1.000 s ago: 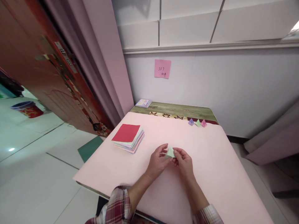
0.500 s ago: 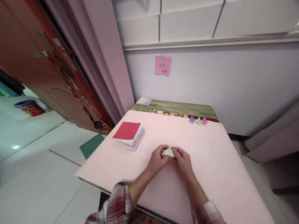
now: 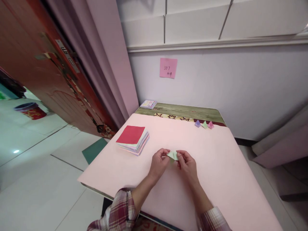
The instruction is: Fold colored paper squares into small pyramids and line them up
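A small folded piece of pale green paper (image 3: 172,155) is held up over the middle of the table, between my two hands. My left hand (image 3: 159,163) pinches its left corner with thumb and fingers. On the other side, my right hand (image 3: 187,163) grips the right corner, thumb towards me. A greener part of the paper shows below the pale folds. Left of my hands lies a stack of coloured square paper (image 3: 131,134) with a red sheet on top. Three small folded paper pieces, purple (image 3: 197,124), green (image 3: 204,124) and pink (image 3: 210,125), stand at the far right edge.
A pink cover (image 3: 223,166) lies over the table. A small pack of printed cards or paper (image 3: 148,104) sits at the back left corner. On the wall hangs a pink note (image 3: 168,68). A door (image 3: 55,77) and curtain (image 3: 106,57) border the left side.
The folded paper has tilted and turned slightly, so a greener part now shows underneath. Both hands have shifted a little, keeping hold of it.
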`<move>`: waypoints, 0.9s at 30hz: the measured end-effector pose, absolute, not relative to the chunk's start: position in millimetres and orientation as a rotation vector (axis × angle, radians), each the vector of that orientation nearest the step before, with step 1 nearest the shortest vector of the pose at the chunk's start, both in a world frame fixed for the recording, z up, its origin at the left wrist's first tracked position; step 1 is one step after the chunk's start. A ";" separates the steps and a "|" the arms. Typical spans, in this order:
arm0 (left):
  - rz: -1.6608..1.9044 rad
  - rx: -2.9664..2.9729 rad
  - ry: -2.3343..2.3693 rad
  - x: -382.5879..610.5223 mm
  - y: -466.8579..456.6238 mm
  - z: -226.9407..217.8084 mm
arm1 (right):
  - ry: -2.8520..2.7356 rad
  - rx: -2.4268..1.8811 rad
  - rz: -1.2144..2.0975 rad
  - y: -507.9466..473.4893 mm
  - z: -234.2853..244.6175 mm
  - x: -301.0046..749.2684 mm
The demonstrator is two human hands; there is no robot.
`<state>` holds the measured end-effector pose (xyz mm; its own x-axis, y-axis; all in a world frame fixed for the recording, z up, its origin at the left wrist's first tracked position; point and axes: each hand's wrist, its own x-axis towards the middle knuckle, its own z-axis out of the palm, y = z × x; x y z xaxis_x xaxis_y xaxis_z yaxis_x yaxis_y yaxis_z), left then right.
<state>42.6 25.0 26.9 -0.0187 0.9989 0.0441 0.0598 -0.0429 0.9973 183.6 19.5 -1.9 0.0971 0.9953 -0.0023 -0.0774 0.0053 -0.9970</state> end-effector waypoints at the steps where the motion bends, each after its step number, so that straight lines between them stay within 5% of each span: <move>1: 1.210 1.313 1.243 41.2 25.2 27.9 | -1.044 -1.197 1.184 19.8 -1.3 184.2; 13: 0.995 1.527 1.466 34.8 28.3 23.8 | -1.144 -1.316 1.246 22.7 0.6 188.0; 27: 1.038 0.781 1.117 36.0 29.1 29.1 | -0.873 -1.120 1.360 21.3 -4.9 190.6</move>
